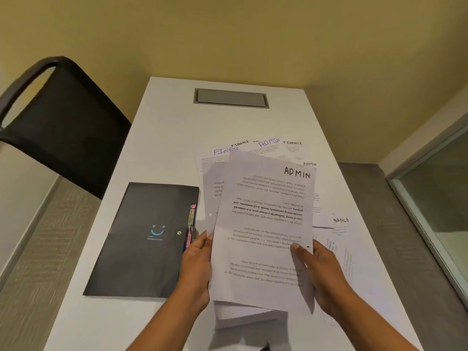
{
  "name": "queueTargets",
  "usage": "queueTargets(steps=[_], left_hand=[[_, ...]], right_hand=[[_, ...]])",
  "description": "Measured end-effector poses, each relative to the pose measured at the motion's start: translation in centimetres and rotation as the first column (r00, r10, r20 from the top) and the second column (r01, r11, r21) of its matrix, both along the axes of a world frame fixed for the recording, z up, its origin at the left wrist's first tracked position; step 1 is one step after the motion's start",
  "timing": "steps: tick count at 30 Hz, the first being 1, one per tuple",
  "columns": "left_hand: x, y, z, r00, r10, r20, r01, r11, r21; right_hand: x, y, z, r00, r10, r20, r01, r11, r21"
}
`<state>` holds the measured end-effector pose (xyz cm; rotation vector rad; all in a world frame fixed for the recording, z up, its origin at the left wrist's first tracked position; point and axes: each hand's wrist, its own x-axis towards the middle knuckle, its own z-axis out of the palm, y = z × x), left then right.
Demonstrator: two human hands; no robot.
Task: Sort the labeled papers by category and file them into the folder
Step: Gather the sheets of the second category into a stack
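Both hands hold a small stack of printed sheets (263,224) raised above the table; the top sheet is marked ADMIN at its far right corner. My left hand (197,267) grips the stack's left edge and my right hand (319,272) grips its right edge, thumb on the top sheet. Behind and under the stack, several more labelled papers (291,148) lie fanned out, marked FINANCE and ADMIN. A closed black folder (141,239) with a blue smile logo and a snap button lies flat to the left, with coloured tabs showing at its right edge.
The white table (172,138) has a grey cable hatch (231,98) at its far end. A black chair (60,122) stands at the left. A yellow wall lies behind, and a glass partition (435,198) runs on the right.
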<state>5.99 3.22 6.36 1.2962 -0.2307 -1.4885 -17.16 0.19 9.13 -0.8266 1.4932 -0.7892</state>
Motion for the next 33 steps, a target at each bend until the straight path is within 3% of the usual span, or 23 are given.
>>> queueTargets(steps=[5,10,13,27,33], left_hand=[[0.1,-0.1,0.0,0.997,-0.051,0.050,0.050,0.998,0.022],[0.3,-0.1,-0.3,0.951,-0.187,0.246,0.186,0.982,0.026],[0.1,-0.1,-0.2,0.929,-0.239,0.282,0.243,0.970,0.020],[-4.0,-1.1,-0.1,0.914,-0.278,0.297,0.272,0.960,0.062],[-5.7,-1.6,0.1,0.933,-0.227,0.278,0.214,0.974,0.079]], right_hand=[[-0.6,0.3,0.7,0.994,0.073,-0.080,-0.075,0.997,-0.028],[-1.1,0.7,0.6,0.981,0.107,-0.160,-0.111,0.994,-0.018],[-1.3,1.0,0.3,0.991,0.064,-0.120,-0.066,0.998,-0.011],[-5.6,-0.4,-1.4,0.995,0.018,-0.103,-0.021,0.999,-0.031],[-6.5,-1.3,-1.9,0.999,-0.022,0.047,0.021,1.000,0.020]])
